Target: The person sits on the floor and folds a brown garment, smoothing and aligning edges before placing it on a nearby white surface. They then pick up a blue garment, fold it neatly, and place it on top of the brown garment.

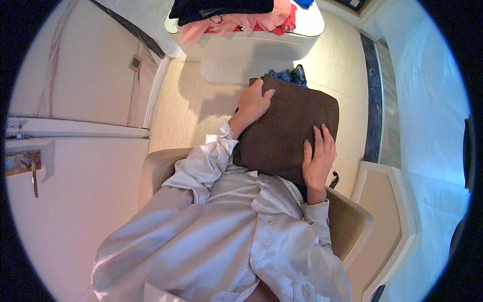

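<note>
I hold a flat, dark brown rectangular piece of folded fabric point(287, 128) in front of my chest, tilted so its broad face looks up at me. Its surface is smooth and finely textured, its corners rounded. Its lower edge rests against my pale satin shirt point(216, 226).

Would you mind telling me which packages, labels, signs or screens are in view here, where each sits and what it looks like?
Small square plate or tag: on the pale wall at upper left, beside the dark diagonal trim; grey-brown, too small to tell whether it is a label.
No packages, signs or screens show elsewhere; the left hand and right hand hold a plain brown folded cloth with no visible label.
</note>
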`<act>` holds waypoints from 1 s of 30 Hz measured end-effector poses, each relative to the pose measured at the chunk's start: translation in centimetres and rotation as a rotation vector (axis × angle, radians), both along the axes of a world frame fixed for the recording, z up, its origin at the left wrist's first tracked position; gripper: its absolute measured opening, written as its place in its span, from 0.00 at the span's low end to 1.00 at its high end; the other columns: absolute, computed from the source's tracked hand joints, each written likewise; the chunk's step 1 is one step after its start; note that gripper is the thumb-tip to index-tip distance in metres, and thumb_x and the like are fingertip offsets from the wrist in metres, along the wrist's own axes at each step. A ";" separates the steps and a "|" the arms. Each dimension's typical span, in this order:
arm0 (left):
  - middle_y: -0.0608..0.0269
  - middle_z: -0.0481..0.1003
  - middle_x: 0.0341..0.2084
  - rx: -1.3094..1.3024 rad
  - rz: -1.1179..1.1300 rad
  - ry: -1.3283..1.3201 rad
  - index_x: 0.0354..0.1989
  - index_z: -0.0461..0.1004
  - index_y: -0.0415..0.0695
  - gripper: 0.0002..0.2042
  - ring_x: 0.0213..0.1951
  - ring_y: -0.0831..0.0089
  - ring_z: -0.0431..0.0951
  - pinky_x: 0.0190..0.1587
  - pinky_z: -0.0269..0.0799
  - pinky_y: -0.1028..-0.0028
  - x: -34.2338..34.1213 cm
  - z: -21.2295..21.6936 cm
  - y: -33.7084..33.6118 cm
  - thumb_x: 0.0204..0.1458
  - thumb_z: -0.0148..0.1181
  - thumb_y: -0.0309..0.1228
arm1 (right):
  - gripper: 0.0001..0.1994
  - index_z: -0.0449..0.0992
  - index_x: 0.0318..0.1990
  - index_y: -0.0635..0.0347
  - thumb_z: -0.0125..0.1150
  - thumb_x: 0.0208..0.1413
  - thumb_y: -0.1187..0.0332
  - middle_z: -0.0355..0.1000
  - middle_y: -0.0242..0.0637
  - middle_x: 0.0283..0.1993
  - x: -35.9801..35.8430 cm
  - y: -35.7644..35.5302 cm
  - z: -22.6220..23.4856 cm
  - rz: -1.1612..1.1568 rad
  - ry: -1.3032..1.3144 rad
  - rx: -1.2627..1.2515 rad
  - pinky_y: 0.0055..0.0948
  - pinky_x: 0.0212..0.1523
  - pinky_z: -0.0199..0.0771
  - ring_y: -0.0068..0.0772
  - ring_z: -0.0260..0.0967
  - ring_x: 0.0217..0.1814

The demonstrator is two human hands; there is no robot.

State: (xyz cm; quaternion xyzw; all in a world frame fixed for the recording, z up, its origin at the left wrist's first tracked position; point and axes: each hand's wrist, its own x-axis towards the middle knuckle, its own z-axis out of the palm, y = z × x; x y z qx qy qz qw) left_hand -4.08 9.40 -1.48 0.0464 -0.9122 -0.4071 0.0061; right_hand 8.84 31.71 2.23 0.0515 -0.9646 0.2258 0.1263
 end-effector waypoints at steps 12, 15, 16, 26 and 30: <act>0.40 0.75 0.32 0.093 0.090 0.019 0.40 0.67 0.38 0.17 0.40 0.41 0.76 0.43 0.70 0.53 2.2 -0.3 -0.6 0.54 0.60 0.40 | 0.18 0.74 0.55 0.62 0.59 0.60 0.64 0.71 0.49 0.57 -2.2 3.3 1.9 0.137 -0.001 0.008 0.44 0.58 0.67 0.55 0.67 0.58; 0.47 0.76 0.30 0.042 -0.010 -0.071 0.42 0.70 0.43 0.19 0.37 0.51 0.78 0.41 0.73 0.58 0.6 -1.6 -2.4 0.50 0.64 0.44 | 0.17 0.75 0.53 0.62 0.60 0.59 0.64 0.75 0.49 0.52 -5.8 3.4 4.5 0.034 -0.123 -0.081 0.42 0.55 0.70 0.52 0.71 0.53; 0.49 0.76 0.29 0.043 -0.035 -0.116 0.41 0.71 0.44 0.20 0.37 0.53 0.78 0.41 0.73 0.60 -0.1 -1.5 -2.9 0.49 0.65 0.45 | 0.17 0.75 0.53 0.62 0.60 0.59 0.64 0.75 0.49 0.51 -7.3 3.3 4.6 0.055 -0.058 -0.032 0.42 0.55 0.70 0.52 0.71 0.53; 0.48 0.78 0.30 0.038 -0.222 0.025 0.44 0.77 0.45 0.27 0.37 0.55 0.80 0.44 0.73 0.61 -6.9 -1.2 -1.3 0.47 0.64 0.56 | 0.21 0.81 0.43 0.57 0.51 0.64 0.49 0.78 0.50 0.44 -17.7 3.7 -2.4 0.066 -0.278 0.137 0.47 0.49 0.73 0.54 0.75 0.45; 0.43 0.79 0.31 0.031 -0.275 -0.050 0.40 0.79 0.41 0.30 0.36 0.53 0.80 0.42 0.74 0.61 -8.4 -3.6 -1.5 0.47 0.62 0.59 | 0.25 0.81 0.42 0.58 0.50 0.62 0.44 0.78 0.50 0.41 -18.5 3.6 -2.1 -0.002 -0.310 0.048 0.46 0.48 0.73 0.54 0.76 0.45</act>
